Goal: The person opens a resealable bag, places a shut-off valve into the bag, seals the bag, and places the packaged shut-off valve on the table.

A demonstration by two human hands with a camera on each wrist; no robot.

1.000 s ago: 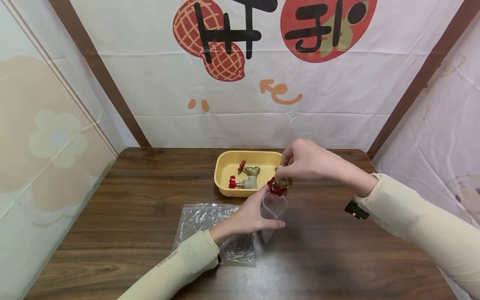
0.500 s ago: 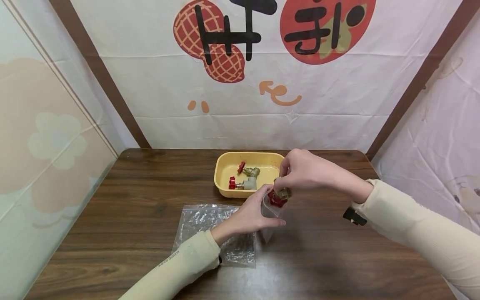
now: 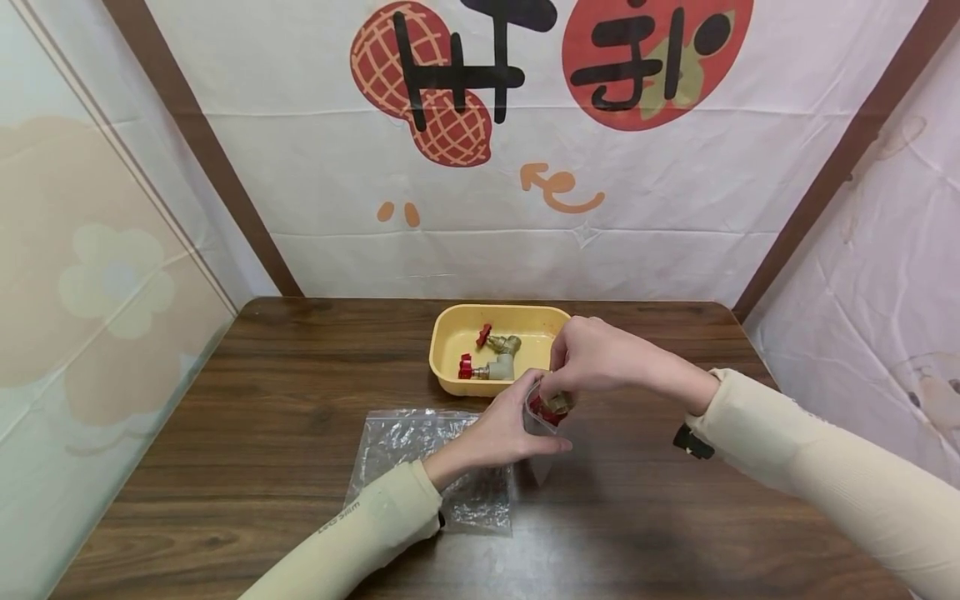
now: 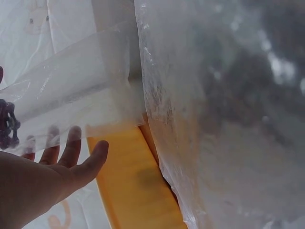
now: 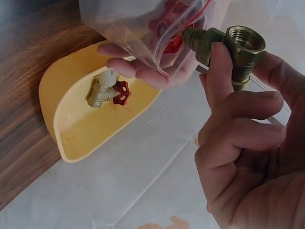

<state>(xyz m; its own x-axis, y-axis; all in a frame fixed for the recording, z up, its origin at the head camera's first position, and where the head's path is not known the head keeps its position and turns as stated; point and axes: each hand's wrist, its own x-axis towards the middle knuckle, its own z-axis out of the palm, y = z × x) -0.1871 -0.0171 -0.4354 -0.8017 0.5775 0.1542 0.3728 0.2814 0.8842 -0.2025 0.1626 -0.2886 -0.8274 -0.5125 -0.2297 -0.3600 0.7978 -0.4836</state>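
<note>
My right hand (image 3: 600, 354) pinches the brass body of a gate valve (image 5: 207, 44) between thumb and fingers. The valve's red handwheel (image 5: 167, 24) points down and sits inside the mouth of a clear zip-lock bag (image 3: 538, 465). Around that bag my left hand (image 3: 497, 433) is cupped, with the thumb toward me and the fingers behind the plastic. In the left wrist view the bag (image 4: 71, 86) stretches past the fingers, and part of the dark red handwheel (image 4: 8, 126) shows through it. The threaded brass end stays outside the bag in the right wrist view.
A yellow plastic tray (image 3: 450, 385) stands behind the hands, holding a brass valve (image 3: 504, 342) and a grey-bodied valve (image 3: 498, 367), both with red handwheels. Another clear zip-lock bag (image 3: 393, 446) lies flat on the wooden table (image 3: 262, 433), partly under my left forearm.
My right hand has moved down and slightly left, lowering the valve handwheel-first from above the bag's mouth into it. My left hand has stayed nearly still around the bag.
</note>
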